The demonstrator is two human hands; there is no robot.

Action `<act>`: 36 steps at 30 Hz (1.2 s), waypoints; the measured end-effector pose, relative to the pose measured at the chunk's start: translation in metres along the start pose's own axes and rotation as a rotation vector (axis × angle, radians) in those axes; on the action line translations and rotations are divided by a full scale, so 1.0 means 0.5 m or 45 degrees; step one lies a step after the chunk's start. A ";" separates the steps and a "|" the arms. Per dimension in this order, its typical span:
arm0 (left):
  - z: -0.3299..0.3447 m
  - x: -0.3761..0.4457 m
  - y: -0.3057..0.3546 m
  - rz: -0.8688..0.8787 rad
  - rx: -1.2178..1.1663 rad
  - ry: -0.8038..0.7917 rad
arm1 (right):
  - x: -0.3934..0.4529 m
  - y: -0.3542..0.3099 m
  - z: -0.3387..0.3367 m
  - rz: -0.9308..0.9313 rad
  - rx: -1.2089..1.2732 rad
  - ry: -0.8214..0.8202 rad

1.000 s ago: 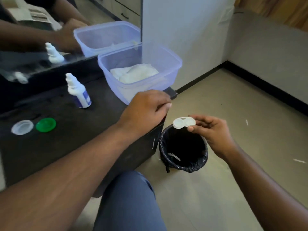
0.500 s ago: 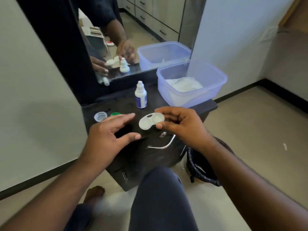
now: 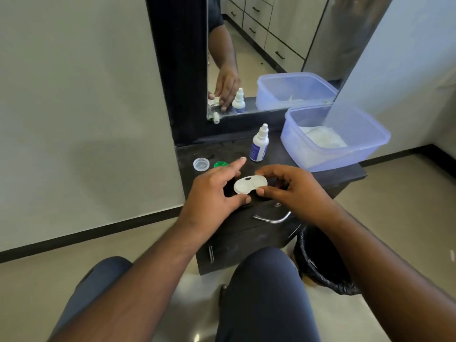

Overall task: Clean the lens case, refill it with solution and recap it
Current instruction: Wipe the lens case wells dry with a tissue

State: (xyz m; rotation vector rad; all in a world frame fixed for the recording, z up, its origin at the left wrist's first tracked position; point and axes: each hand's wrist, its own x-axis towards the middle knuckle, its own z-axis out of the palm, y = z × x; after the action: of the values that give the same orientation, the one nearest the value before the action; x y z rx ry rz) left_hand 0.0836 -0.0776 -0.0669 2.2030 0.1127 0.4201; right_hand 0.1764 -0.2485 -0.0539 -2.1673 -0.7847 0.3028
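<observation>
The white two-well lens case (image 3: pixel 249 184) is uncapped and held over the front of the black cabinet top (image 3: pixel 345 175). My right hand (image 3: pixel 293 191) pinches its right end between thumb and fingers. My left hand (image 3: pixel 214 196) is right beside the case's left end with fingers spread and forefinger pointing away; whether it touches the case I cannot tell. A clear cap (image 3: pixel 201 164) and a green cap (image 3: pixel 220 164) lie on the top at the left, the green one partly hidden by my left hand. The white solution bottle (image 3: pixel 259 144) stands upright behind the case.
A translucent blue tub (image 3: pixel 370 146) holding white tissue (image 3: pixel 323 140) stands at the right of the cabinet top. A mirror (image 3: pixel 259 58) rises behind. A black-lined bin (image 3: pixel 320 262) stands on the floor to the right of the cabinet. My knees are below.
My right hand carried the lens case from over the bin back to the cabinet top. My left hand came in close beside the case. The view swung left.
</observation>
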 end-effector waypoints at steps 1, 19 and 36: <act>-0.001 0.001 0.001 0.003 0.007 -0.004 | 0.001 -0.003 0.000 -0.007 -0.030 0.005; -0.002 0.010 0.007 -0.116 0.007 -0.027 | -0.006 -0.050 -0.241 -0.074 -0.165 0.380; 0.033 0.043 0.014 -0.065 -0.002 -0.081 | 0.161 0.065 -0.291 0.262 -0.657 -0.422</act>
State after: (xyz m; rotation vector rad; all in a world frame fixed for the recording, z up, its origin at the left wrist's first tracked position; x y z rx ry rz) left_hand 0.1089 -0.0897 -0.0653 2.2045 0.1334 0.3210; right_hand 0.3188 -0.3026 0.0204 -2.7353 -0.8951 0.6339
